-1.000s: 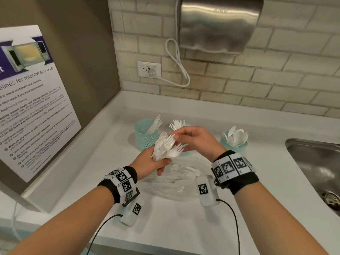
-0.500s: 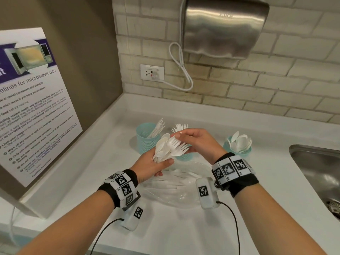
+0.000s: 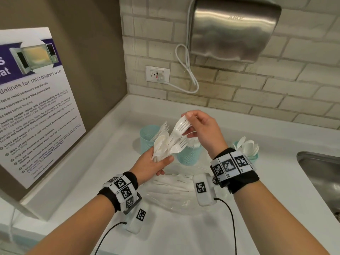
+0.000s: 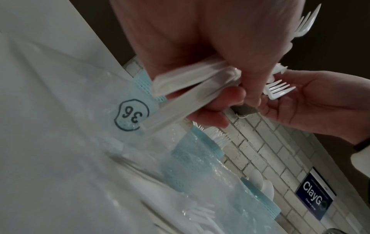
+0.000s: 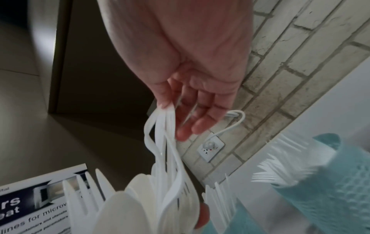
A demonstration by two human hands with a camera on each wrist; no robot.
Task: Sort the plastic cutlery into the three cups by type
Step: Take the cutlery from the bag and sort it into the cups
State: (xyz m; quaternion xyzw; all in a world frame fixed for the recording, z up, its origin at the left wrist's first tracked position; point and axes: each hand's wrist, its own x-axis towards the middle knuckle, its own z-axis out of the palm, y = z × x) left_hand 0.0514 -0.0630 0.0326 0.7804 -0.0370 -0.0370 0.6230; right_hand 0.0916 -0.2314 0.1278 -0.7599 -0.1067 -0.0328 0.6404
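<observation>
My left hand (image 3: pixel 163 162) grips a bundle of white plastic spoons and forks (image 3: pixel 161 144) by the handles (image 4: pixel 200 82), above the counter. My right hand (image 3: pixel 187 118) pinches the heads of a few stacked forks (image 3: pixel 181 124) between thumb and fingers (image 5: pixel 200 110); their handles reach down into the bundle. Behind the hands stand three teal mesh cups: the left cup (image 3: pixel 148 138) holds knives, the middle cup (image 3: pixel 189 155) holds forks, and the right cup (image 3: pixel 248 157) holds spoons.
A clear plastic bag (image 3: pixel 174 192) with more white cutlery lies on the white counter below the hands. A steel sink (image 3: pixel 322 181) is at the right. On the brick wall hang a hand dryer (image 3: pixel 233 30) and a socket (image 3: pixel 157 73). A poster (image 3: pixel 31 107) leans at left.
My right hand has risen, drawing the pinched forks upward and out of the bundle. The left hand has kept its grip and stayed roughly in place.
</observation>
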